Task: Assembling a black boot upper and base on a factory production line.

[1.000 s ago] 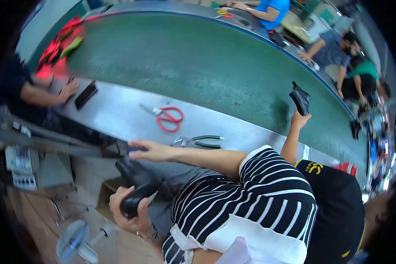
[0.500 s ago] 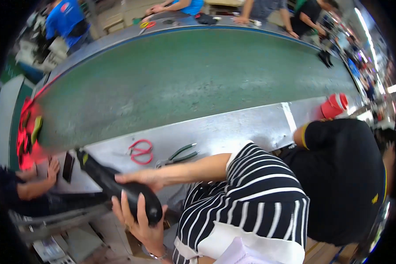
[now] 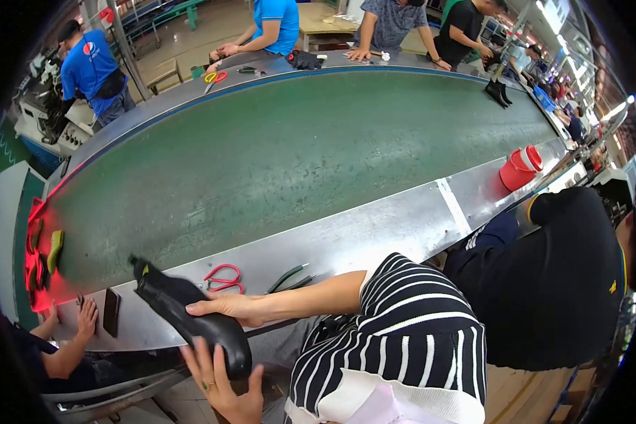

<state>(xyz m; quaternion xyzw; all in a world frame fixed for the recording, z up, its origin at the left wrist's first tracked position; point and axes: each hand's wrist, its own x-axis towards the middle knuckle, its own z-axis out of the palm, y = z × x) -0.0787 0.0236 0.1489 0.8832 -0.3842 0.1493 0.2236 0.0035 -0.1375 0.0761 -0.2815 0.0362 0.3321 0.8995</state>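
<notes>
- The right hand [image 3: 233,308] lies across the upper side of a black shoe [image 3: 191,318], fingers stretched out and pressed flat on it, thumb tucked behind; it steadies the shoe rather than closing round it.
- The left hand [image 3: 222,385] comes up from below the shoe, fingers spread wide and cupping its rounded end, so the weight sits in the palm.
- The shoe is held slanted, its narrow end pointing up and to the left, its thick end low, out over the near edge of the steel bench [image 3: 374,233]. Held this way, its side faces the person, likely for a close look.
- Just right of the shoe, on the bench, lie red-handled scissors [image 3: 222,277], and beyond them green-handled pliers [image 3: 290,277], both within easy reach.
- Left of the shoe a co-worker's hand [image 3: 86,316] rests on the bench beside a flat dark piece [image 3: 111,311].
- Behind the shoe runs the green conveyor belt [image 3: 297,155]; far right of it stand red buckets [image 3: 519,168].
</notes>
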